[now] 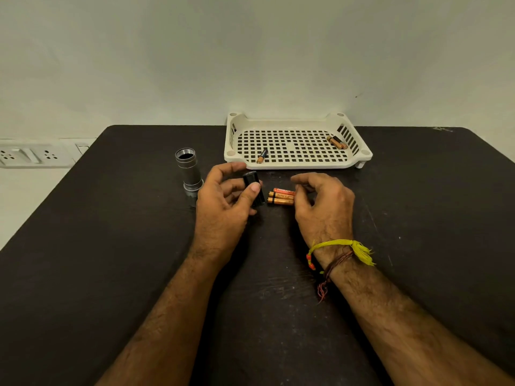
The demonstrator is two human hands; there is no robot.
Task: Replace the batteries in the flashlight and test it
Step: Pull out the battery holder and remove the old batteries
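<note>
The silver flashlight body (189, 171) stands upright on its head at the table's middle left, its threaded end open at the top. My left hand (223, 201) holds a black battery holder (254, 190) just right of it, thumb pressed on its side. Three orange batteries (281, 196) lie side by side on the table between my hands. My right hand (323, 204) hovers over their right ends with curled fingers; whether it touches them I cannot tell. The tail cap is not visible.
A white perforated tray (295, 162) sits at the back of the dark table (111, 246), holding one battery (262, 156) at its front left and two batteries (337, 142) at its right. Wall sockets (30, 156) are at the far left.
</note>
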